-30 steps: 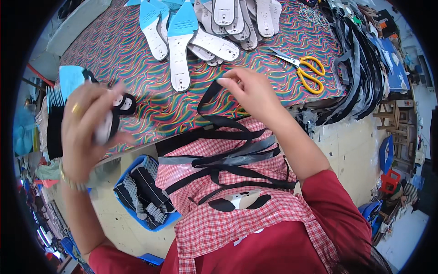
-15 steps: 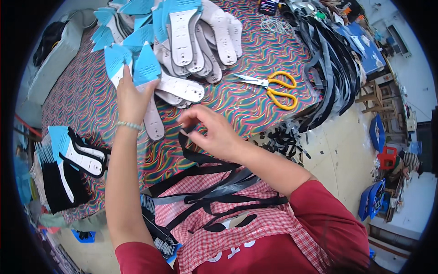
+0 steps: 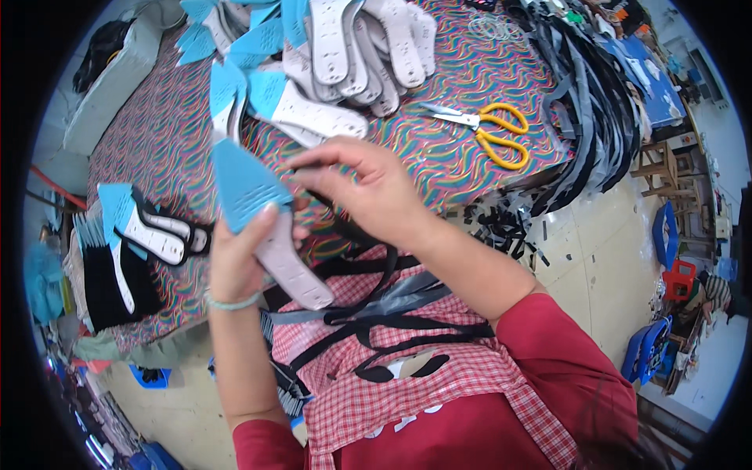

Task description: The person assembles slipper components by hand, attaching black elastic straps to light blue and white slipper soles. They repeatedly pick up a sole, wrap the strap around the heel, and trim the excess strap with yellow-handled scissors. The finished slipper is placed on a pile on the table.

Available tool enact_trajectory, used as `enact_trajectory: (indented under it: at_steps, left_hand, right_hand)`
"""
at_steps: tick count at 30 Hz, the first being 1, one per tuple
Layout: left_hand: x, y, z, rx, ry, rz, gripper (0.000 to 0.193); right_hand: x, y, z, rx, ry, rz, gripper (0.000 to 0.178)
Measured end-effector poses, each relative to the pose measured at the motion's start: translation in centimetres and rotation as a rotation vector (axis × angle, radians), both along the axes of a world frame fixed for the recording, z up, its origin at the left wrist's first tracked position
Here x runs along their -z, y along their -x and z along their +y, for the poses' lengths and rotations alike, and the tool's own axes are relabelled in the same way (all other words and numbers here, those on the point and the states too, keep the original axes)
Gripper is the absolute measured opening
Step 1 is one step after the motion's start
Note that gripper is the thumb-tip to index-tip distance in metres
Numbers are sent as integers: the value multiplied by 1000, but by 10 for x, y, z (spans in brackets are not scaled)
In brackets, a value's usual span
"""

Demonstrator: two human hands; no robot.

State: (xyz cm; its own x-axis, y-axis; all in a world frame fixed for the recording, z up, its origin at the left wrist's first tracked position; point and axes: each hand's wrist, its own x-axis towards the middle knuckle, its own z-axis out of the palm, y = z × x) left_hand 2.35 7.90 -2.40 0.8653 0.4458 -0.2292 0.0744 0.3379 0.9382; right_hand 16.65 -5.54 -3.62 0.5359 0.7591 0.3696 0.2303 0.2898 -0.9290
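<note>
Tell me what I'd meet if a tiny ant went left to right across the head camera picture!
Stack of black pieces → your left hand holding a blue-and-white insole → your right hand → yellow-handled scissors → bundle of black and grey strips.

Dark-red short sleeves (image 3: 560, 352), checked apron (image 3: 470, 395), pale bracelet (image 3: 235, 304).

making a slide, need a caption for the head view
Left hand holding a blue-and-white insole, right hand close by, yellow-handled scissors on the patterned table.
</note>
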Motion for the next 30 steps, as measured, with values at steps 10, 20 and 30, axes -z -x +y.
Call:
enact_trajectory:
  at_steps: [10, 20, 30]
  left_hand:
    - [14, 29, -53, 25, 53, -23, 40]
    - [12, 56, -39, 42, 55, 111, 33]
    - [-11, 64, -43, 117, 175, 76, 34]
  right_hand:
    - [-1, 26, -6, -82, 44, 430, 18]
    - [-12, -28, -35, -162, 86, 534, 12]
    - [11, 34, -32, -420, 144, 983, 30]
